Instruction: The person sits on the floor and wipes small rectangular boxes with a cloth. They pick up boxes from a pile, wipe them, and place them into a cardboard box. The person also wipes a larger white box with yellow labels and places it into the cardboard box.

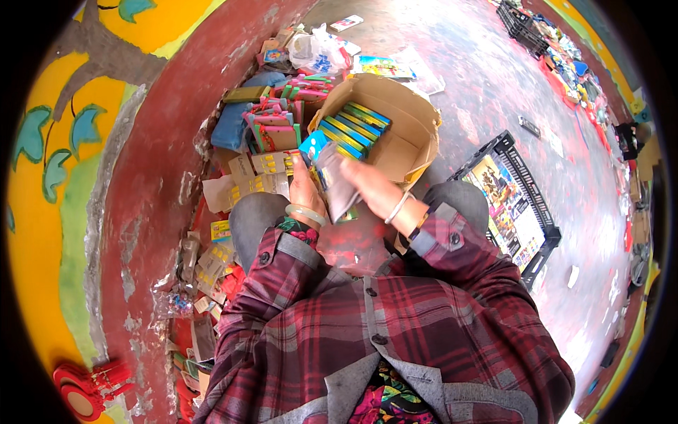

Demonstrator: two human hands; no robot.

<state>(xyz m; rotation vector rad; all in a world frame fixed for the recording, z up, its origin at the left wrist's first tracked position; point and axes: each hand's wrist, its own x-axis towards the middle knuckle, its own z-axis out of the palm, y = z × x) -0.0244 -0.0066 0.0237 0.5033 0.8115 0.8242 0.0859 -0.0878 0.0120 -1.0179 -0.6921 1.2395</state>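
My left hand (pixel 304 187), with a pale bangle at the wrist, is closed on a small blue box (pixel 313 145). A greyish cloth (pixel 339 182) is gripped in my right hand (pixel 374 187) and lies against that box, covering much of it. My right hand is slightly blurred. Just beyond both hands stands an open cardboard carton (pixel 413 141). Inside it, several slim blue, yellow and green boxes (pixel 353 131) lie side by side at the left, and bare cardboard shows at the right.
Stacks of pink and green items (pixel 275 127) and yellow-printed packets (pixel 251 185) crowd the left, by a red wall (pixel 152 141). A white plastic bag (pixel 318 51) lies behind. Right of my knee sits a black crate (pixel 533 184); another crate (pixel 522 28) is farther off.
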